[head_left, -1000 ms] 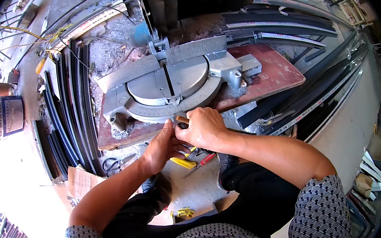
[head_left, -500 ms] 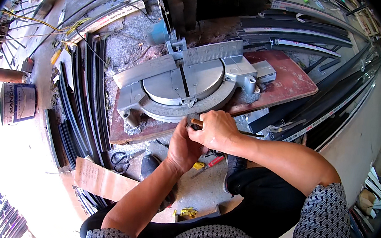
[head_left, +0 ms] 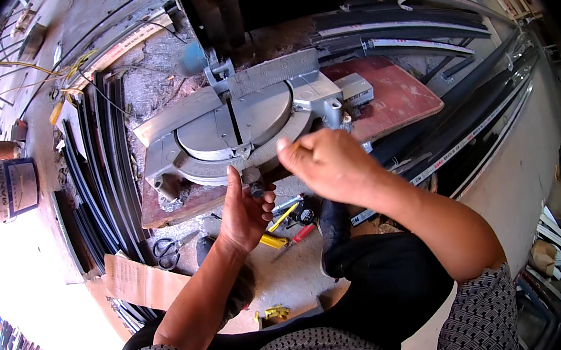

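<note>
In front of me stands a mitre saw [head_left: 270, 115] with a silver round table, its head raised. My left hand [head_left: 242, 219] is at the front rim of the saw base, thumb pointing up and fingers curled round a small dark grey piece [head_left: 251, 176]. Whether that piece is loose or part of the saw I cannot tell. My right hand [head_left: 337, 164], slightly blurred, is closed to the right of it, apart from the left hand and above the base's front edge. A bit of brown shows at its fingertips; the rest of what it holds is hidden.
The saw sits on a reddish board [head_left: 400, 99]. Dark metal profiles [head_left: 100, 147] lie to the left, with more profiles [head_left: 463, 147] to the right. On the floor are scissors [head_left: 166, 252], a red-handled screwdriver [head_left: 303, 233], cardboard [head_left: 143, 282] and a bucket [head_left: 12, 189].
My hands were together at the saw's front; now the right hand has lifted away to the upper right. The left hand stays by the base. The whole view has shifted slightly.
</note>
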A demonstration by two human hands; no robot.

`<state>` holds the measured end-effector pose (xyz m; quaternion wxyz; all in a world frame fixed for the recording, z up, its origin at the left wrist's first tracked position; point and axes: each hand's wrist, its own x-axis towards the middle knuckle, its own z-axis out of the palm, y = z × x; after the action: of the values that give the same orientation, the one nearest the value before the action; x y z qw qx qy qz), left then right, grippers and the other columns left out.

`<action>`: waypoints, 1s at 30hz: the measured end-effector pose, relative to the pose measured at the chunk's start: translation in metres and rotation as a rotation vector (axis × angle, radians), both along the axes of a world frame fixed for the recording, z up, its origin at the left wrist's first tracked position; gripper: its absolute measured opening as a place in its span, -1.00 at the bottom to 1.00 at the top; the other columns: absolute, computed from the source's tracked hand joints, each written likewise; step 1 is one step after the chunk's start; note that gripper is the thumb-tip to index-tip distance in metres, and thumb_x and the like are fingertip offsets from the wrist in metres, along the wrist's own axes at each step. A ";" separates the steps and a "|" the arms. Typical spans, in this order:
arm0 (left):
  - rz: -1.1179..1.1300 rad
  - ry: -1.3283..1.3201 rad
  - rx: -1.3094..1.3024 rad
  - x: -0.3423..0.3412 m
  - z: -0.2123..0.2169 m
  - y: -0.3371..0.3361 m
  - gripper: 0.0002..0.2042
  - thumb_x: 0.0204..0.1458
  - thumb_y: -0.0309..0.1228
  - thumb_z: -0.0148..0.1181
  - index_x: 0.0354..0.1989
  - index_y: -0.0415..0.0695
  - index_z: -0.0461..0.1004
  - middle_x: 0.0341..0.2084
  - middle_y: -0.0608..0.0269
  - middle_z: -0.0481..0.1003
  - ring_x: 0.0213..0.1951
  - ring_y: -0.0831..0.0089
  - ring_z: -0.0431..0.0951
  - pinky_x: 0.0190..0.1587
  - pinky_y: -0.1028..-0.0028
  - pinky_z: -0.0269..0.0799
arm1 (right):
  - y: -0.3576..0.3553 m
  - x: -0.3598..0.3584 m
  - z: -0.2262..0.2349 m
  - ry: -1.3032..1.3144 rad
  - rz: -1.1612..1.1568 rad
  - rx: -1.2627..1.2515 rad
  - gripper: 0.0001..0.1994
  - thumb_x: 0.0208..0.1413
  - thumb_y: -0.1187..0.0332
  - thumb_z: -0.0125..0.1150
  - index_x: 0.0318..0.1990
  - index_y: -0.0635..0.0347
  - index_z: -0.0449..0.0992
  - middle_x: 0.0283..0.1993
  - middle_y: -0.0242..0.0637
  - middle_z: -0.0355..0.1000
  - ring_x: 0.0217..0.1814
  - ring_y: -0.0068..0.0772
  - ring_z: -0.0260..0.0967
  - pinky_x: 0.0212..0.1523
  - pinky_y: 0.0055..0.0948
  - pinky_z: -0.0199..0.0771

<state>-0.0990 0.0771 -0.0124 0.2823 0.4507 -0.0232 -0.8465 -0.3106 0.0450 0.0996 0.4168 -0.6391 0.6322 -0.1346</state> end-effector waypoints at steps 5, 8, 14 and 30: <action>-0.014 0.028 -0.114 -0.001 0.003 0.004 -0.28 0.18 0.39 0.03 -0.11 -0.16 0.53 -0.49 0.40 0.51 -0.49 0.63 0.38 -0.48 0.67 0.20 | 0.022 -0.063 0.028 -0.184 -0.266 -0.278 -0.30 0.47 -0.18 -0.17 -0.55 0.16 0.57 -0.71 -0.43 0.30 -0.68 -0.54 0.22 -0.61 -0.37 0.21; -0.028 0.042 -0.159 -0.007 0.008 0.005 -0.28 0.21 0.34 0.05 -0.12 -0.24 0.54 -0.52 0.42 0.52 -0.50 0.64 0.38 -0.48 0.66 0.22 | 0.053 -0.098 0.075 -0.123 -0.414 -0.390 -0.28 0.46 -0.24 -0.20 -0.46 0.20 0.58 -0.62 -0.46 0.33 -0.58 -0.66 0.19 -0.52 -0.56 0.20; -0.019 -0.030 -0.215 -0.007 0.021 0.004 -0.27 0.21 0.30 0.10 -0.15 -0.32 0.55 -0.52 0.34 0.56 -0.52 0.64 0.41 -0.51 0.68 0.27 | 0.114 -0.122 0.066 -0.351 -0.680 -0.535 -0.41 0.51 -0.13 -0.24 -0.33 0.15 0.52 -0.51 -0.48 0.29 -0.48 -0.67 0.16 -0.40 -0.59 0.18; -0.039 0.140 -0.129 -0.010 0.050 -0.029 -0.19 0.15 0.20 0.28 0.02 -0.53 0.37 -0.44 0.23 0.57 -0.48 0.57 0.52 -0.51 0.67 0.39 | 0.172 -0.147 -0.072 -0.252 -1.002 -0.551 -0.42 0.47 -0.11 -0.10 -0.20 0.30 0.57 -0.48 -0.24 0.50 -0.49 -0.49 0.51 -0.43 -0.52 0.62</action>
<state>-0.1089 0.0485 0.0379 0.2951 0.3708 -0.0665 -0.8780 -0.4573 0.2172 0.0271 0.1925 -0.3261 0.7446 -0.5497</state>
